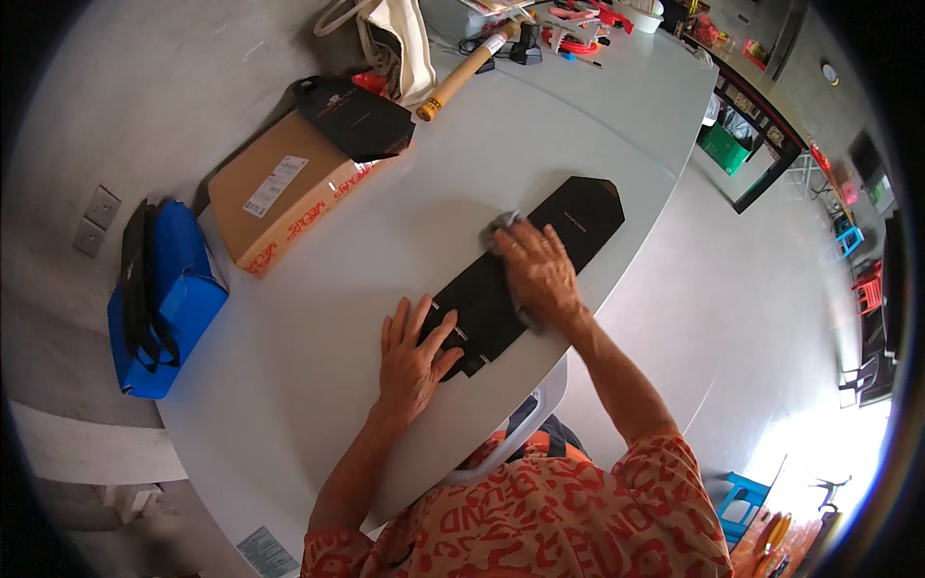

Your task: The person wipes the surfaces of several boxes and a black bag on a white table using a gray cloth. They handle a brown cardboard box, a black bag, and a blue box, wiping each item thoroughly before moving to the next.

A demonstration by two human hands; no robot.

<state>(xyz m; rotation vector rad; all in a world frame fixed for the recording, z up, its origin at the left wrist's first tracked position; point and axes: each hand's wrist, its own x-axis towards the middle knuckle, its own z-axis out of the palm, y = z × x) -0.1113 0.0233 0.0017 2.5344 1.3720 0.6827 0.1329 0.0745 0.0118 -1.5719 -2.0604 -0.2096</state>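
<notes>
- The black flat piece [485,294] lies on the light grey table [318,356], in slanting position close to the edge where the person is; its pointed end is toward the far end of the surface.
- The left hand [412,361] is rather wide, with fingers spread; the fingertips rest on the near end of the black flat piece, beside its small white marks.
- The right hand [540,270] holds a grey cloth [498,231] against the middle of this piece; the cloth is blurred and partly hidden below the hand.
- Along the wall-side edge of the surface there is a brown cardboard box [255,193], and on its far part lies a second black piece [356,120].
- A blue bag [190,279] with black handles stands near the left corner of the same edge.
- Beyond the box, a cardboard tube [470,72] lies near a beige bag [409,48].
</notes>
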